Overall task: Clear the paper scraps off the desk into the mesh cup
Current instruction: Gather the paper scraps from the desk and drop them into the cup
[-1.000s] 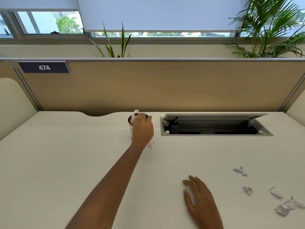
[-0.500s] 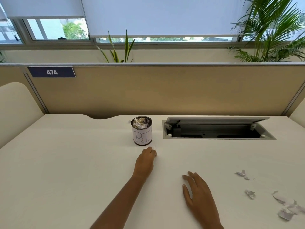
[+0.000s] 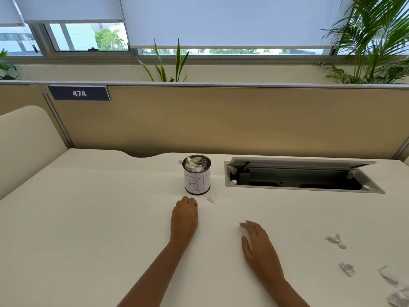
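The black mesh cup stands mid-desk, wrapped in a white label reading "BIN", with crumpled paper filling its top. A small white scrap lies just in front of the cup to the right, and a tiny one sits behind its left side. My left hand rests on the desk just short of the cup, fingers bent down, nothing visible in it. My right hand lies flat, palm down, holding nothing. More torn scraps lie far right.
An open cable tray with a raised lid is sunk into the white desk right of the cup. A tan partition with a "474" tag closes the back. Further scraps lie at the frame's lower right corner.
My left hand has come back from over the cup's mouth to the desk in front of it, leaving paper in the cup. The right hand has barely moved.
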